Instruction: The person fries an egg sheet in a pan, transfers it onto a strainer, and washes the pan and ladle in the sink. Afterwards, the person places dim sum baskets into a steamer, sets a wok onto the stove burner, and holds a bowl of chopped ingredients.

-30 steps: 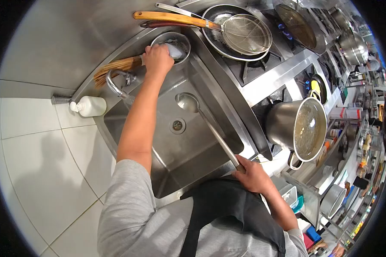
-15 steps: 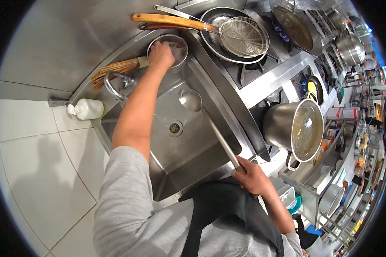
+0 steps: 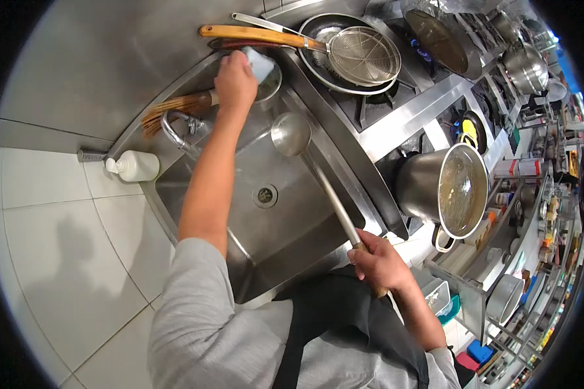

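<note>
My left hand is closed on a pale blue sponge at the back corner of the sink. Just beneath it stands a round metal container, partly hidden by the hand and sponge. At the near right edge, my right hand is wrapped round the wooden grip of a long-handled ladle. The ladle's metal bowl hangs over the sink, apart from the sponge. Beside my left wrist lies a bamboo brush.
A curved faucet and a white pump bottle line the sink's left side. On the stove to the right are a wok with a wire strainer on it and a large pot of liquid. Blue flames burn further back.
My left hand has come up out of the metal container with the sponge now showing. The ladle's bowl has tilted and risen slightly, still in my right hand.
</note>
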`<state>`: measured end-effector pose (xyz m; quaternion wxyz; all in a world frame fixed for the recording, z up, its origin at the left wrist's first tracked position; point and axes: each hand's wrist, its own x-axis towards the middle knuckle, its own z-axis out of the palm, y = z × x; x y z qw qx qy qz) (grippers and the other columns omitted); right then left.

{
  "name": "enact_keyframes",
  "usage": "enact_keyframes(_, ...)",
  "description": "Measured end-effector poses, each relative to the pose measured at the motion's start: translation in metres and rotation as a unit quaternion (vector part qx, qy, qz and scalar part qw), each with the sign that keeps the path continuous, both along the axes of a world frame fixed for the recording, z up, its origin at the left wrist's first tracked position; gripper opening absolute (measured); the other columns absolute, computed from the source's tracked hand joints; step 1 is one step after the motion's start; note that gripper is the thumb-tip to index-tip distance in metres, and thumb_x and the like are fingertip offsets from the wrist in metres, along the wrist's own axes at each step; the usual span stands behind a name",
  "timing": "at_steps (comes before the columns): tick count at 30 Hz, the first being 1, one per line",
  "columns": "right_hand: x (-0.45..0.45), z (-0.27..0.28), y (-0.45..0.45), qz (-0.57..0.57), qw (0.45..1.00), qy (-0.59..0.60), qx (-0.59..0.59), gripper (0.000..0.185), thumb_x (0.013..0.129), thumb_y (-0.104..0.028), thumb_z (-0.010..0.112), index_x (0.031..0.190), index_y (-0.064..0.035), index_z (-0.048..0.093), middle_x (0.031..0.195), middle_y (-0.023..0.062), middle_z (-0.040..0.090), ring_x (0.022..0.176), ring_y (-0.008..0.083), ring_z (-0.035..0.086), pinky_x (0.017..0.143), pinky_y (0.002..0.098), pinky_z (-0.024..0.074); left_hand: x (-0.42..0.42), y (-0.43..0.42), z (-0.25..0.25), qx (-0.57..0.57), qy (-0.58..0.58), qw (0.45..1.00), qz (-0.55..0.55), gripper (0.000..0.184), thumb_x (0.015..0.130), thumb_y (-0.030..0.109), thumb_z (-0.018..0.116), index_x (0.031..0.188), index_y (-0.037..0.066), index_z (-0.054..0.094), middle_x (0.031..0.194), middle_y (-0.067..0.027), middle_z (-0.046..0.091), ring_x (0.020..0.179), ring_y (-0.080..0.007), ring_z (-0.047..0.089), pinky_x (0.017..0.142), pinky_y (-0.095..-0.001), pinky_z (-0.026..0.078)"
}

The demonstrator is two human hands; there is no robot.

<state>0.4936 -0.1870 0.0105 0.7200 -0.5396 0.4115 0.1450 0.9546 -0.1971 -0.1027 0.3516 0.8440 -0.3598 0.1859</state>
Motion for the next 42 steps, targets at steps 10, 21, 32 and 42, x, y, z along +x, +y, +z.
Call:
enact_keyframes(10,0.005,0.013,0.014,-0.025,0.992,-0.032,0.122,0.039,0.093,-0.013,0.065,0.126,0.0039,0.056,0.08,0.0028,0.056,0.055,0.0124,0.054,0.051,0.0269,0.0433,-0.125,0.119,-0.079,0.045,0.134,0.99,-0.01,0.018,0.089,0.014,0.068,0.104,0.005,0.061,0.102,-0.0148,0.063,0.099,-0.0356,0.061,0.083,-0.0494,0.049)
enact_keyframes(21,0.003,0.003,0.035,0.116,0.992,0.014,0.046,0.035,0.093,-0.011,0.063,0.125,0.0024,0.056,0.072,0.0007,0.056,0.053,0.0108,0.056,0.049,0.0266,0.0448,-0.168,0.149,-0.098,0.263,0.326,0.907,-0.029,0.043,0.089,0.034,0.067,0.109,-0.004,0.067,0.105,-0.0247,0.071,0.102,-0.046,0.067,0.093,-0.057,0.051)
enact_keyframes(32,0.005,0.011,0.047,0.157,0.985,0.038,-0.062,0.039,0.093,-0.016,0.065,0.126,0.0026,0.057,0.069,0.0034,0.059,0.054,0.0125,0.061,0.052,0.0306,0.0495,-0.158,0.1,-0.235,0.022,0.609,0.769,0.194,0.039,0.081,0.023,0.062,0.102,-0.008,0.072,0.103,-0.0288,0.072,0.1,-0.0383,0.073,0.085,-0.044,0.056)
enact_keyframes(42,-0.021,-0.036,0.031,0.25,0.939,-0.036,-0.232,0.034,0.089,-0.012,0.064,0.119,0.0016,0.059,0.078,0.0144,0.066,0.07,0.0238,0.068,0.07,0.0391,0.0531,-0.206,0.219,-0.214,0.28,0.352,0.892,0.052,0.023,0.081,0.02,0.064,0.085,0.0,0.074,0.106,-0.0201,0.071,0.115,-0.038,0.056,0.092,-0.0481,0.05)
